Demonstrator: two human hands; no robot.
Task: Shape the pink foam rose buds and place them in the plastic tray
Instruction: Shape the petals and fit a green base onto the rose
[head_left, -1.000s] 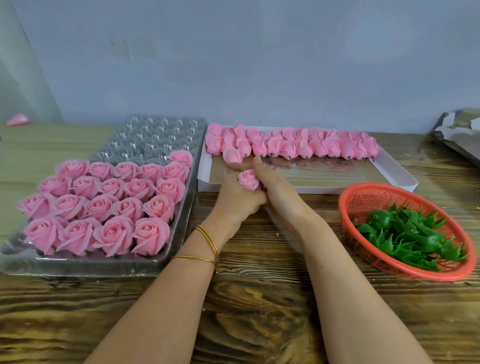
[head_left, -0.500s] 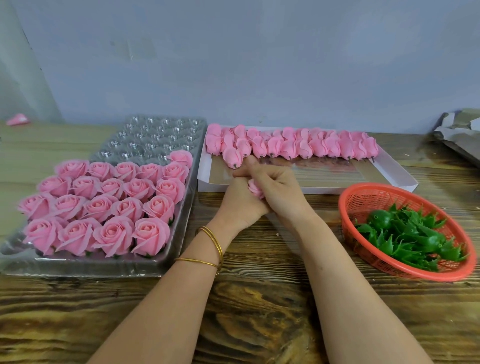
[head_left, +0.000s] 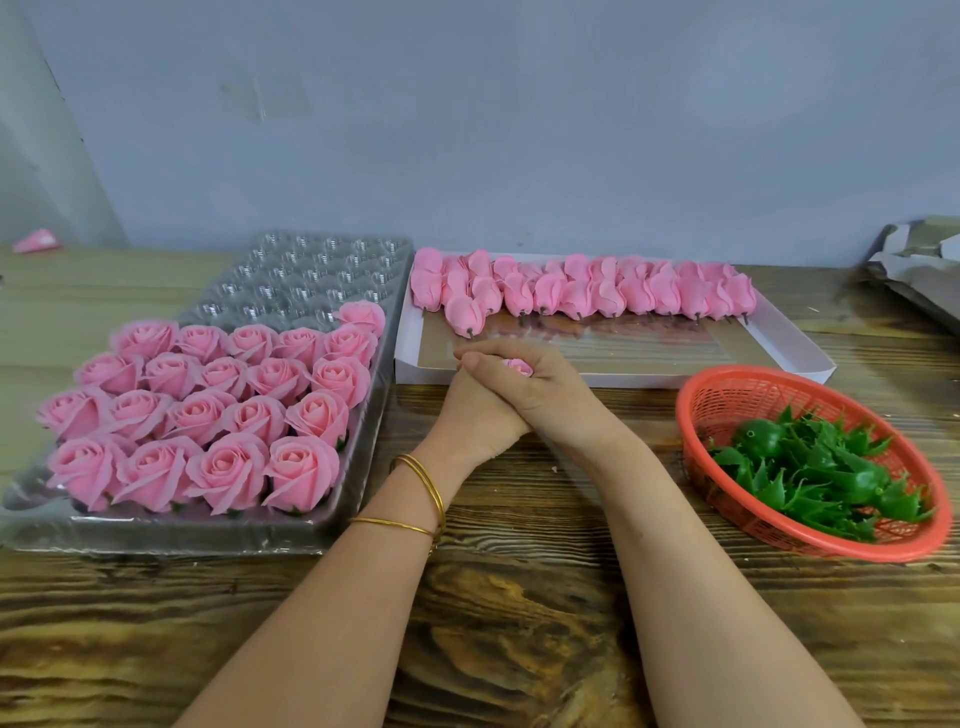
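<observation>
A pink foam rose bud (head_left: 518, 366) sits almost hidden between my two hands, just in front of the white box. My right hand (head_left: 524, 384) wraps over it from above, fingers curled round it. My left hand (head_left: 470, 415) cups it from below, mostly covered by the right. The clear plastic tray (head_left: 291, 280) lies at the left; several shaped pink roses (head_left: 218, 410) fill its near rows and its far cells are bare. Unshaped buds (head_left: 582, 288) lie in a row along the back of the white box (head_left: 779, 358).
An orange plastic basket (head_left: 727, 395) with green plastic calyxes (head_left: 821, 467) stands at the right. Crumpled grey paper (head_left: 919, 260) lies at the far right by the wall. A pink scrap (head_left: 36, 241) lies far left. Wooden tabletop (head_left: 519, 623) spreads around my forearms.
My right hand has closed over the bud, which showed plainly between the fingers a second ago and now peeks out only at its tip. Both hands stay in place.
</observation>
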